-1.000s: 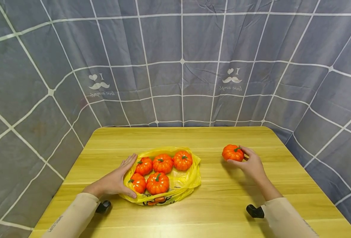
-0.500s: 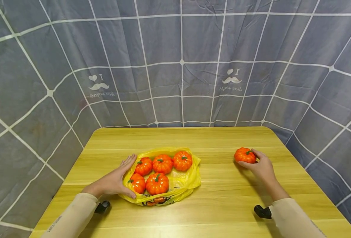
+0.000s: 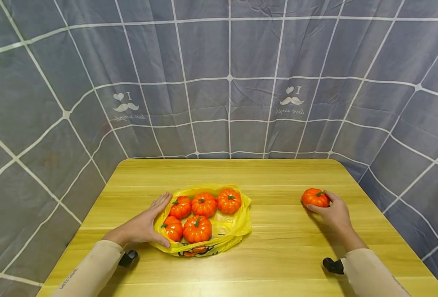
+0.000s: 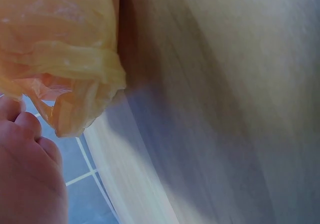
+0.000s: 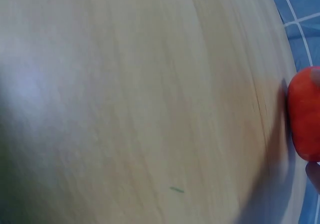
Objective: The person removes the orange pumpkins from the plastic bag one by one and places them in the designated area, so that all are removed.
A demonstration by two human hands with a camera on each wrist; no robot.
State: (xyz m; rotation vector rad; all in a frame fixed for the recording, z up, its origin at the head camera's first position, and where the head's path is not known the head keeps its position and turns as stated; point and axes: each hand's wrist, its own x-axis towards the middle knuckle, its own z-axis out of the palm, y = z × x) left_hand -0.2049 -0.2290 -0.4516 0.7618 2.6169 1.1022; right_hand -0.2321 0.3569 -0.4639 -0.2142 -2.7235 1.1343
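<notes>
I see the right hand [image 3: 335,212] grasping a ribbed orange pumpkin [image 3: 314,198], right of the yellow plastic bag [image 3: 237,229] — right wrist view crops it. Left hand [image 3: 146,225]: fingers spread against the bag — its print [image 3: 198,251] unreadable. Five similar pumpkins [image 3: 197,231] inside.

Behind the desk [image 3: 274,251] and along both its sides, a curtain [image 3: 207,45]. On the desk, left of centre, a bag [image 3: 224,225]. Inside it, a back row [image 3: 204,204] of three pumpkins; before these, a front pair [image 3: 197,230] of pumpkins, towards the bag's left. Against the bag's left side, the left grip [image 3: 144,226]. To the right, well apart from the bag, a lone pumpkin [image 3: 314,198] in the right grip [image 3: 337,212], thumb in front; on or above the desk, hard to tell.
</notes>
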